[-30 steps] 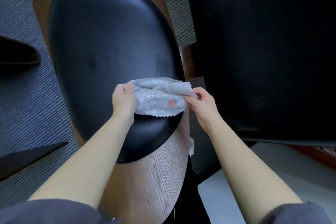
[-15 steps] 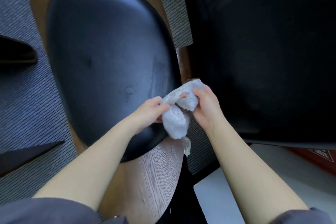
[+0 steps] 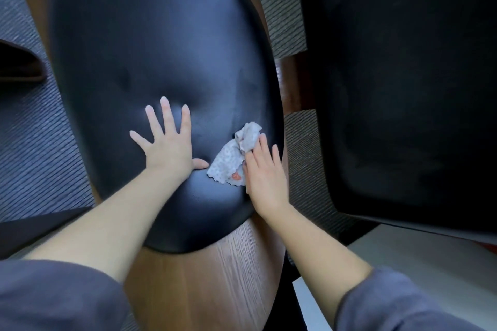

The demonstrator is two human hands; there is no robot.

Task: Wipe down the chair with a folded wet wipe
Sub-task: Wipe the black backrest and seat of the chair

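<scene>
My right hand (image 3: 265, 172) lies flat, fingers straight, pressing the wipe (image 3: 228, 161) onto the chair (image 3: 161, 35) near its right edge. My left hand (image 3: 168, 148) is spread flat beside it. The wipe looks limp, light and likely to bunch, so a flat palm over its middle should work best.

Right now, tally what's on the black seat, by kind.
Hands: 2 (left hand, right hand)
Wipes: 1 (wipe)
Total: 3
</scene>
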